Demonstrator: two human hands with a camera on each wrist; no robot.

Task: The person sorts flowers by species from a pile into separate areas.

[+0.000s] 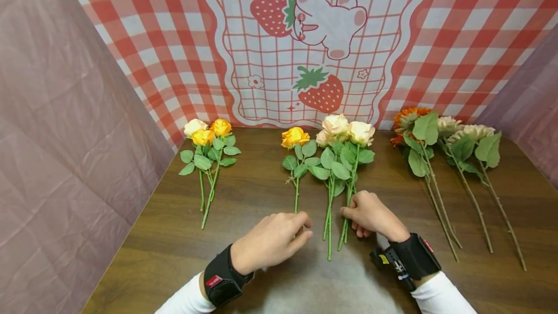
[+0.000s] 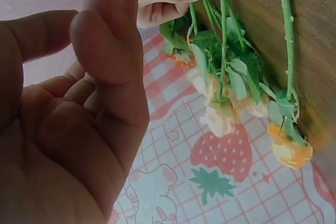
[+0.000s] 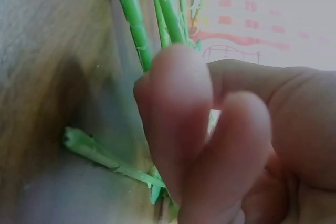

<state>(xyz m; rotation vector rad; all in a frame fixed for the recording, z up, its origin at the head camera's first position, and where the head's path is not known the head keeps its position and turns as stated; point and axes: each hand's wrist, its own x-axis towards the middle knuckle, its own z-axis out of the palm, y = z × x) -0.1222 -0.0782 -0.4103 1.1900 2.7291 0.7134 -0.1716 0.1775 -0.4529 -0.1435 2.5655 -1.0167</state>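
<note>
My right hand [image 1: 372, 214] is at the lower stems of the pale cream roses [image 1: 335, 126], its thumb and forefinger curled at the stem of the rightmost cream rose [image 1: 362, 133]. In the right wrist view, the curled fingers [image 3: 181, 93] hide where they meet the green stem [image 3: 167, 9]. My left hand [image 1: 274, 239] hovers over the table near the stem end of a single yellow-orange rose [image 1: 295, 137]. Its fingers bend loosely, and nothing is between them in the left wrist view. The cream roses lie side by side, heads toward the back cloth.
A small group of yellow-orange roses [image 1: 221, 127] and one cream rose [image 1: 195, 128] lies at the left. To the right are orange flowers [image 1: 410, 117] and whitish flowers [image 1: 475, 132] on long stems. A checked strawberry cloth [image 1: 174, 38] hangs behind the wooden table [image 1: 152, 251].
</note>
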